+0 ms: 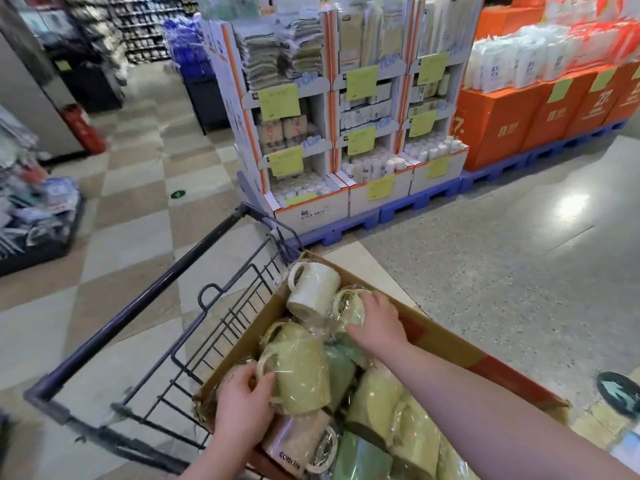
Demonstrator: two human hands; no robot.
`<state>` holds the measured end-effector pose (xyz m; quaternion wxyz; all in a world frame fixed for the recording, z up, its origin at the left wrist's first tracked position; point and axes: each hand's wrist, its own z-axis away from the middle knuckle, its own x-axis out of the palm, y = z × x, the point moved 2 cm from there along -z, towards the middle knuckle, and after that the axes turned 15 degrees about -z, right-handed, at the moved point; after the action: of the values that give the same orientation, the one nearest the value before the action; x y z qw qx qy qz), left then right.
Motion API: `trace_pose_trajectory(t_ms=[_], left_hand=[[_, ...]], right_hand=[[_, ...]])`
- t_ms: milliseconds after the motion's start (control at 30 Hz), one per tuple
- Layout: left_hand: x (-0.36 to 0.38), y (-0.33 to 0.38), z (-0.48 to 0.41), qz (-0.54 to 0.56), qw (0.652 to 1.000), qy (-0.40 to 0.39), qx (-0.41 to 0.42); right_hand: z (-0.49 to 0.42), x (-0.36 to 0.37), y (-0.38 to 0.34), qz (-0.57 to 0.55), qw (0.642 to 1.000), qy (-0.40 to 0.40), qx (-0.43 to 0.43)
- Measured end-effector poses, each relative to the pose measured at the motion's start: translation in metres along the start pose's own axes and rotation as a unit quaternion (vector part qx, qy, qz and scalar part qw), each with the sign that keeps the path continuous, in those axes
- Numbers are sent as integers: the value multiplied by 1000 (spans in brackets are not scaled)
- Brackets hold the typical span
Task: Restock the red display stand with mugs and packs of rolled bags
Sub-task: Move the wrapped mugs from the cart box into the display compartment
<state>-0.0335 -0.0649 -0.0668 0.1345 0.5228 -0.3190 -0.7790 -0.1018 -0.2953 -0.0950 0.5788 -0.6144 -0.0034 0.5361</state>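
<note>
A cardboard box [460, 355] rides in a shopping cart [145, 306] and holds several plastic-wrapped mugs, pale yellow, cream and green. My left hand [242, 407] grips the handle side of a yellow-green wrapped mug [301, 375] at the box's near left. My right hand [379, 323] is curled over another pale yellow wrapped mug [348, 308] deeper in the box. A cream mug [313, 289] lies on its side at the far corner. The orange-red display stand [512, 116] stands at the right rear, topped with white packs [526, 64].
A white cardboard display [346, 133] with yellow price tags and small white jars stands on blue pallets [398, 209] straight ahead. A red fire extinguisher [83, 128] stands at the left by a column. A low bin of goods [31, 209] sits at the far left.
</note>
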Motion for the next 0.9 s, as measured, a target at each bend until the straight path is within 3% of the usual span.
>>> trace_pose_trajectory(t_ms=[167, 300, 500, 633, 900], left_hand=[[-4, -1, -8, 10, 1000, 2, 1], [-1, -9, -11, 12, 1000, -15, -20], [8, -6, -17, 6, 1000, -26, -4], [14, -1, -20, 13, 999, -47, 3], [26, 4, -27, -5, 998, -64, 17]], right_hand=[[-19, 17, -4, 55, 997, -52, 11], [-4, 18, 16, 5, 1000, 19, 21], [7, 1, 46, -98, 975, 112, 164], [2, -10, 53, -184, 947, 110, 240], [12, -16, 66, -203, 945, 123, 226]])
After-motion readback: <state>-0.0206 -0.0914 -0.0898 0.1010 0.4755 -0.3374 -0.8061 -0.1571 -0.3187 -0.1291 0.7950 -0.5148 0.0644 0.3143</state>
